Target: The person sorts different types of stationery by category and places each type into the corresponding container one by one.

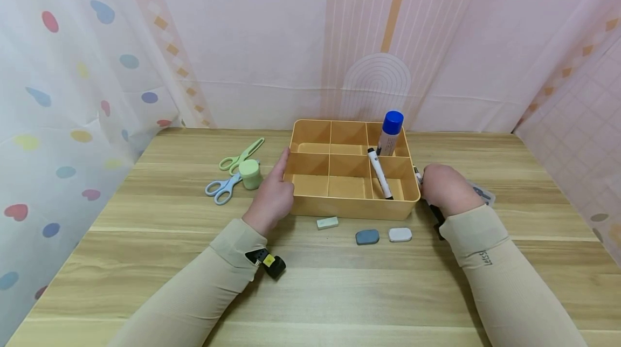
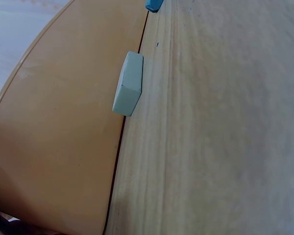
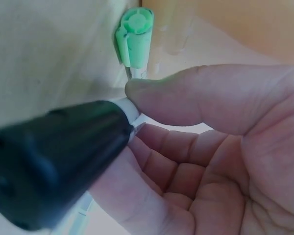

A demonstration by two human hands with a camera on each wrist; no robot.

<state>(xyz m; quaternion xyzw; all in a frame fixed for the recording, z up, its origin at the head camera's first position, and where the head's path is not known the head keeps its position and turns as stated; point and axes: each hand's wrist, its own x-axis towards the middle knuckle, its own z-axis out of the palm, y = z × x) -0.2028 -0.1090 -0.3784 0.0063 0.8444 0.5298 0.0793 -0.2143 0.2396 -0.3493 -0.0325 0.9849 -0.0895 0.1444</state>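
A yellow-orange divided box (image 1: 349, 208) stands at the middle of the table. My left hand (image 1: 274, 196) touches its left side, with the index finger extended along the rim. Beside the box's right side, my right hand (image 1: 448, 188) pinches a marker (image 3: 63, 156) with a black end between thumb and fingers. Behind that thumb is a green-ended stationery item (image 3: 137, 39) near the box wall; its kind is unclear. In the box, a blue-capped tube (image 1: 390, 134) stands in the back right compartment, and a white marker (image 1: 380, 173) leans across the front right one.
A pale green eraser (image 1: 327, 223), a blue-grey eraser (image 1: 367, 237) and a white eraser (image 1: 400, 235) lie before the box. Green scissors (image 1: 241, 156), blue scissors (image 1: 224, 187) and a green round container (image 1: 250, 174) are at left. A clear case (image 1: 484, 194) lies partly behind my right hand.
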